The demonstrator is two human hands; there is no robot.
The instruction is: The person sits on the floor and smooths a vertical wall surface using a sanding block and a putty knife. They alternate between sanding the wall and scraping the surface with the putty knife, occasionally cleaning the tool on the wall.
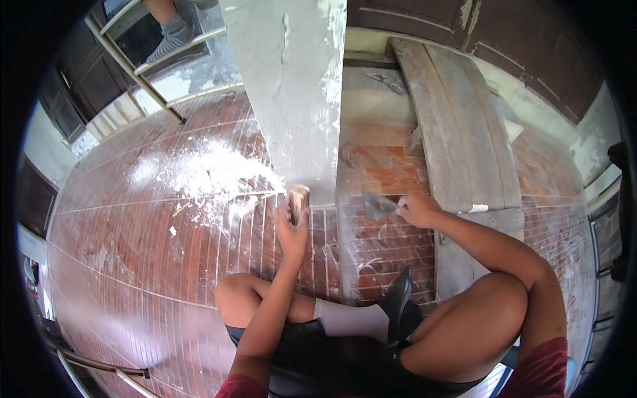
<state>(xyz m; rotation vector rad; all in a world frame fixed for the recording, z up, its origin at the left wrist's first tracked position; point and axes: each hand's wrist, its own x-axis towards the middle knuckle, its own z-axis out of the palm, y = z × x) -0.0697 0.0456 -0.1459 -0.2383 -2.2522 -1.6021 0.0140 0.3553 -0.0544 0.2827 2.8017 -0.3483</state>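
Note:
My left hand [290,229] is closed around a small tan block-like thing with a pale top [300,197]. Its exact kind is too blurred to make out. It is raised close to the foot of a grey plastered pillar [292,119]; whether it touches the pillar I cannot tell. On the other side of the pillar's corner, my right hand [418,211] grips a scraper [379,205] by its handle end. The scraper's flat grey blade points left toward the pillar, smeared a little by motion.
White flakes and powder [206,171] cover the reddish floor [133,265] left of the pillar. Long grey boards [458,119] stretch along the right. At the upper left, another person's socked foot [174,40] rests on a ladder [133,69]. My bent legs fill the foreground.

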